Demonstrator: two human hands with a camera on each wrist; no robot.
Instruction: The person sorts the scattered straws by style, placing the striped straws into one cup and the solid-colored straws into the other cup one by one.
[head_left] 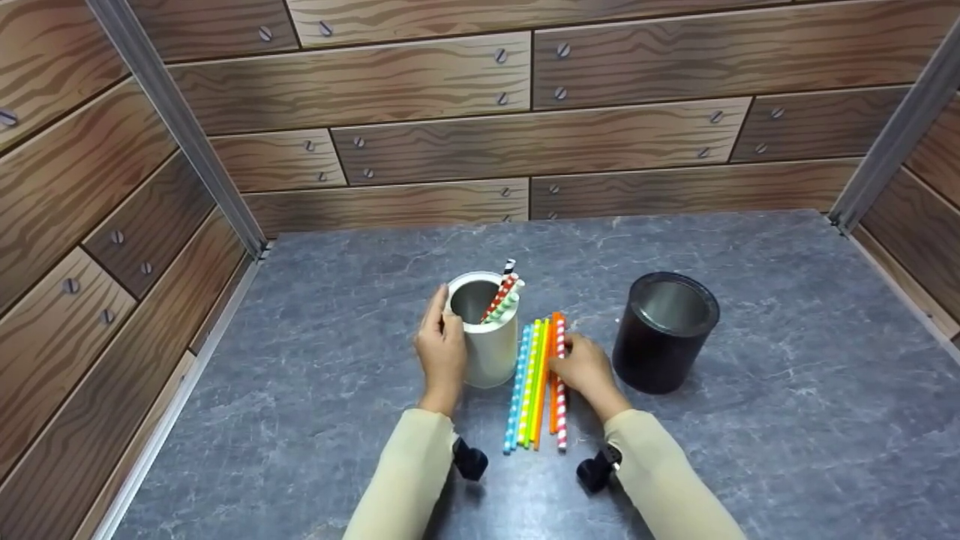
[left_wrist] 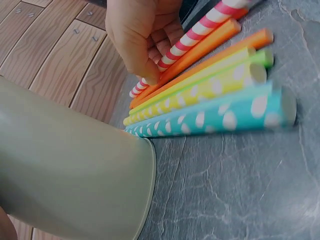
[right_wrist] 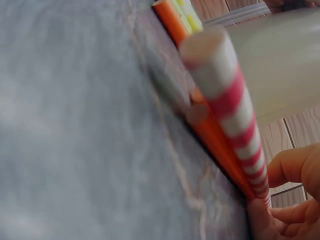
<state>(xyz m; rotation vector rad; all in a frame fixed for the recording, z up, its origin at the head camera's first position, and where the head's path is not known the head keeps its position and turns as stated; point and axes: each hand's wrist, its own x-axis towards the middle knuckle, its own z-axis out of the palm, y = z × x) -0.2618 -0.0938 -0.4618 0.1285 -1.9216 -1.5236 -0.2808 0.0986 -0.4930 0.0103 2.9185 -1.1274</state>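
Observation:
My left hand (head_left: 441, 364) holds a white cylindrical cup (head_left: 491, 356) by its left side, the thumb near the rim. Several patterned paper straws (head_left: 499, 298), red, green and black-and-white, lean inside that cup against its right wall. Just right of it, my right hand (head_left: 589, 371) pinches a red-and-white striped straw (head_left: 561, 424) between thumb and fingers. An orange straw (right_wrist: 217, 142) lies directly beneath the striped one in the right wrist view; whether the fingers also grip it I cannot tell. Blue dotted straws (left_wrist: 200, 120), yellow, green and orange ones lie side by side on the table.
A black cylindrical cup (head_left: 656, 356) stands upright to the right of my right hand. The grey marbled tabletop (head_left: 315, 337) is bounded by wood-patterned walls (head_left: 435, 150) at the back and both sides, with metal posts (head_left: 180, 127) in the corners.

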